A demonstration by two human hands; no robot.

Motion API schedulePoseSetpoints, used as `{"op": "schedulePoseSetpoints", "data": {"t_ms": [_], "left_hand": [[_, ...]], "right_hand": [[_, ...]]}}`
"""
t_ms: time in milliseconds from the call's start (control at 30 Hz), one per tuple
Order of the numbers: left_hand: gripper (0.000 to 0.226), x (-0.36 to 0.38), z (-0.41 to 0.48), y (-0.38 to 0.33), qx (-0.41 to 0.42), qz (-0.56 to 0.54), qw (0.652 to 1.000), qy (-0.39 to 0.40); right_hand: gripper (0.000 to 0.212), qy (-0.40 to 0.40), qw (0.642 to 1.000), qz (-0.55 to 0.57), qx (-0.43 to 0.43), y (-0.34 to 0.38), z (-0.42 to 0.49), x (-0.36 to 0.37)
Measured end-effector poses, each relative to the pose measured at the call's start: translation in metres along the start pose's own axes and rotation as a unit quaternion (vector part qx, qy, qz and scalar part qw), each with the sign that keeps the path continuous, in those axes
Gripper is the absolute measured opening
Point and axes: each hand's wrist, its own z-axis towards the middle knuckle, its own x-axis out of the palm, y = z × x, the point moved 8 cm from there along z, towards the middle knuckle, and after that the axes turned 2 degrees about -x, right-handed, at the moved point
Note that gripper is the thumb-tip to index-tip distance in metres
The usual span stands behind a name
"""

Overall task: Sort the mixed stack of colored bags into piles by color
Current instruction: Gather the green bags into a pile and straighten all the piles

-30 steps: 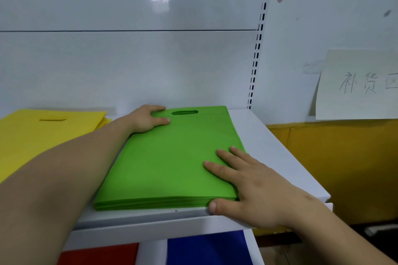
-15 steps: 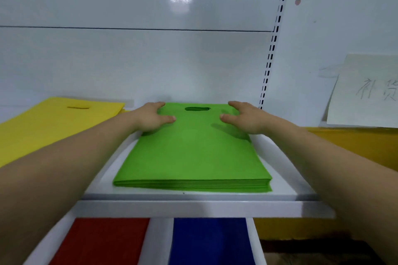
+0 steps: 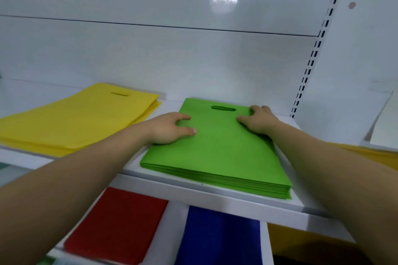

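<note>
**Green pile, upper shelf: both hands at far end**

Head view.
- Green bag pile: flat on white upper shelf, handle slot away from the person.
- Left hand: resting on the pile's left edge, thumb and fingers loosely spread on top.
- Right hand: at the far right corner, fingers bent; cannot tell whether it grips.
- Yellow bag pile: same shelf, to the left, apart.
- Red bags and blue bags: lower level, side by side.
</note>
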Motion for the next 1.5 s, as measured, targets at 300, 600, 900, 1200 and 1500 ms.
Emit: {"op": "schedulePoseSetpoints", "data": {"t_ms": [300,600,900,1200,1500], "left_hand": [[0.109,0.028,-0.070,-0.019,0.090,0.170,0.977,0.095],[0.129,0.025,-0.071,-0.012,0.101,0.193,0.974,0.068],[0.123,0.020,-0.076,-0.015,0.134,0.164,0.977,0.030],[0.129,0.035,-0.068,-0.017,0.087,0.231,0.965,0.084],[0.123,0.043,-0.067,-0.013,0.087,0.263,0.956,0.096]], "right_hand": [[0.091,0.012,0.999,0.020,-0.035,0.002,0.016,-0.001],[0.101,0.043,0.997,-0.060,-0.034,0.004,0.025,-0.002],[0.100,0.046,0.993,-0.107,-0.031,0.003,0.028,0.006],[0.093,0.041,0.980,-0.160,-0.112,0.027,0.021,0.007],[0.077,-0.037,0.966,-0.212,-0.141,0.034,0.007,-0.002]]}}
